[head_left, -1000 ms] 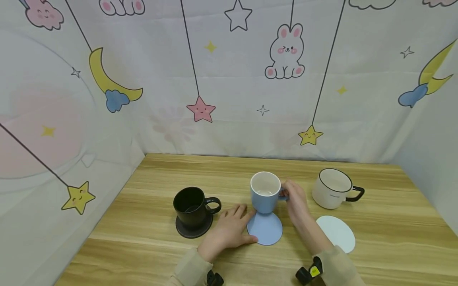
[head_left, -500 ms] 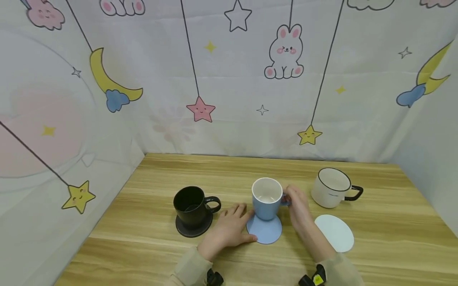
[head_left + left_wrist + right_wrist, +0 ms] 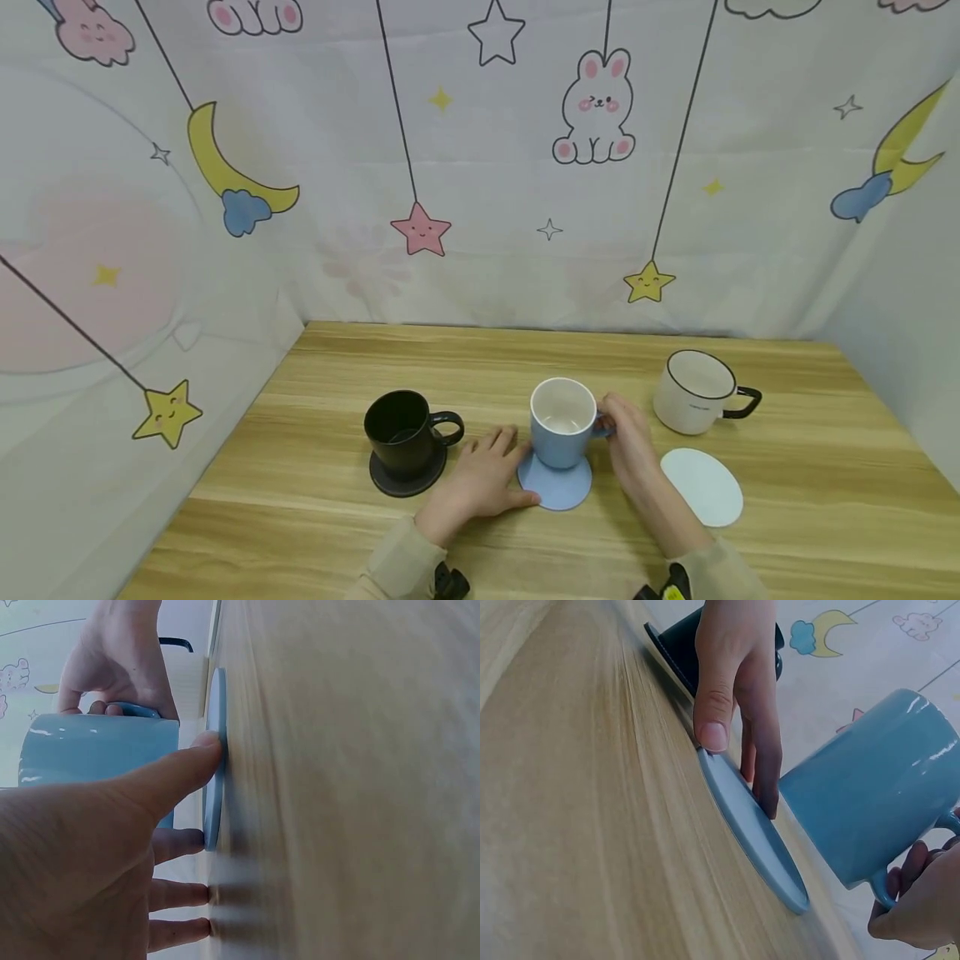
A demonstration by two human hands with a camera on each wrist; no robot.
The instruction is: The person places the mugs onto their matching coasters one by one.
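My right hand grips the handle of a light blue mug, upright and white inside. The mug is over the far part of a round blue coaster. In the left wrist view, a narrow gap shows between the mug's base and the coaster. My left hand rests at the coaster's left side, fingers spread. Its thumb and index finger touch the coaster's edge, and the other fingertips are on the table. In the right wrist view, the blue mug is tilted by the camera angle.
A black mug stands on a black coaster left of my left hand. At the right, a white mug with a black rim and handle stands behind a round white coaster. A printed cloth hangs behind the wooden table.
The right hand has brought the blue mug toward me and slightly right, so it now covers more of the blue coaster. The left hand has stayed in place.
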